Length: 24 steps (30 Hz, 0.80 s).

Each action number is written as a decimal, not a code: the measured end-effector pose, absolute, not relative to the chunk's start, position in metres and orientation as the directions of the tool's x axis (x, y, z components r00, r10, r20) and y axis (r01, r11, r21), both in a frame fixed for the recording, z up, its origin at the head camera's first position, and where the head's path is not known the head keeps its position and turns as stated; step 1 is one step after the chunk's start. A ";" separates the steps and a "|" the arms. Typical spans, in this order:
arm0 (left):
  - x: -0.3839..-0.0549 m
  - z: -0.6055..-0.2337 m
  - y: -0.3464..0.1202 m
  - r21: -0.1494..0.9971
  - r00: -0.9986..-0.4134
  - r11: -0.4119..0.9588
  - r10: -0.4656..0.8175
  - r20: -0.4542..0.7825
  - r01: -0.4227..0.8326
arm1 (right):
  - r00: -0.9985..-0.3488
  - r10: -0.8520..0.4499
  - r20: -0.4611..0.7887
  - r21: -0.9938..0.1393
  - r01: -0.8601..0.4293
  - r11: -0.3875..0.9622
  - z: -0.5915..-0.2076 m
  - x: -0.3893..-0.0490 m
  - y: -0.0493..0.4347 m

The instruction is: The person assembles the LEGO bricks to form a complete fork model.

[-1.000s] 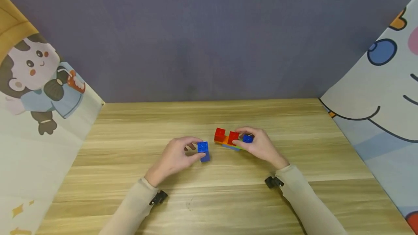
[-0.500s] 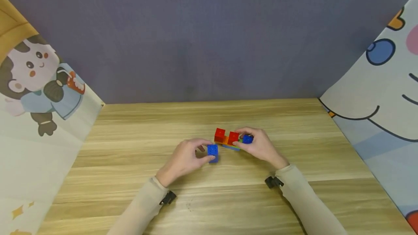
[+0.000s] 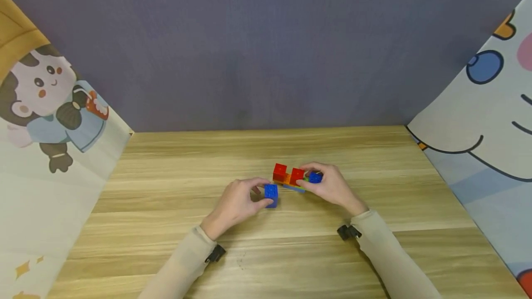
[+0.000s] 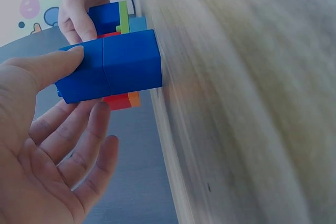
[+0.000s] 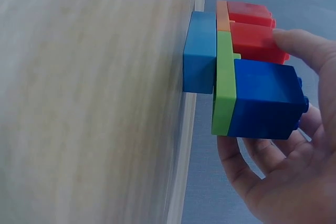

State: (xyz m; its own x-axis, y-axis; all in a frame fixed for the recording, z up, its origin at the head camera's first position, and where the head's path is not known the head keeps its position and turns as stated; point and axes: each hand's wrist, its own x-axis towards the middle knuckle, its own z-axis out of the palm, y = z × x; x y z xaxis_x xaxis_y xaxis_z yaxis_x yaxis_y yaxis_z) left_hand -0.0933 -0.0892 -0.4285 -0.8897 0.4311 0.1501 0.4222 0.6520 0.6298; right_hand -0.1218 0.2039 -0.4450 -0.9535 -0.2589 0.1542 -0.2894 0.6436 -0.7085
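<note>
My left hand [image 3: 238, 203] pinches a stack of two blue building bricks [image 4: 131, 61] by its upper brick, thumb on the near side and fingers behind. The stack stands upright, close to the left front of a brick assembly. That assembly has a light blue brick [image 5: 199, 51] underneath, then an orange plate [image 5: 222, 15] and a lime green plate [image 5: 224, 85]. On top sit two red bricks [image 5: 257, 40] with a gap between them, and a blue brick [image 5: 268, 98] at the right end. My right hand [image 3: 331, 189] grips the assembly, thumb against the right red brick, fingers behind.
The wood-grain table [image 3: 266, 257] carries both the stack and the assembly. A dark grey panel [image 3: 266, 50] rises at its back edge. Printed cartoon panels stand at the left [image 3: 25, 188] and right [image 3: 478, 128] sides.
My left hand has slid the blue brick stack to the right, nearer the assembly, and over the last half second has hardly moved. My right hand and the assembly have stayed in place.
</note>
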 end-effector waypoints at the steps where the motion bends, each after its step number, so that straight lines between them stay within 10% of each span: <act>1: -0.093 -0.428 -0.089 0.630 -0.891 0.652 0.429 0.151 0.421 | -0.954 -0.257 0.152 -0.709 -0.286 0.644 -0.445 -0.122 0.204; 24: -0.096 -0.426 -0.094 0.627 -0.892 0.660 0.432 0.133 0.413 | -0.964 -0.232 0.130 -0.731 -0.251 0.635 -0.443 -0.121 0.201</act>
